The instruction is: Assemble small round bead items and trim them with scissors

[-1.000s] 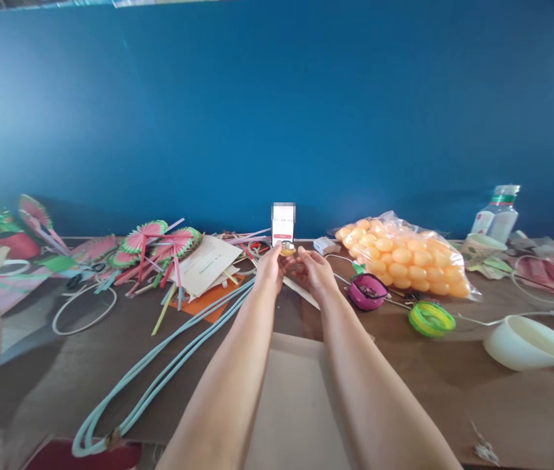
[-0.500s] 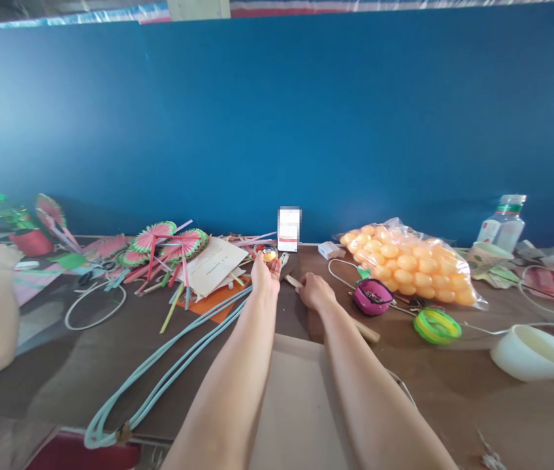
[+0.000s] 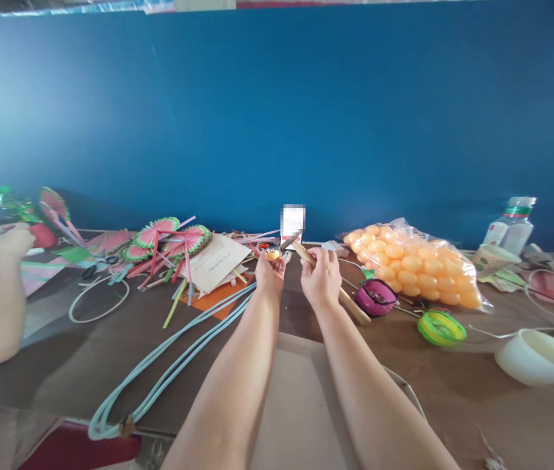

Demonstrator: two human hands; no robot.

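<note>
My left hand is closed on a small orange ball, held up at its fingertips over the brown table. My right hand is wrapped round a wooden-handled tool; the handle slants down to the right and its thin tip points toward the ball. The two hands are a short gap apart. A small white card stands just behind them against the blue wall.
A clear bag of orange balls lies at right, with a purple pouch, green ring, white bowl and bottle. Light-blue tubing, paper fans and a white hoop lie at left. Another person's hand is far left.
My right hand left the ball, went down to the table, took hold of the wooden-handled tool and lifted it toward the ball. My left hand kept the ball raised.
</note>
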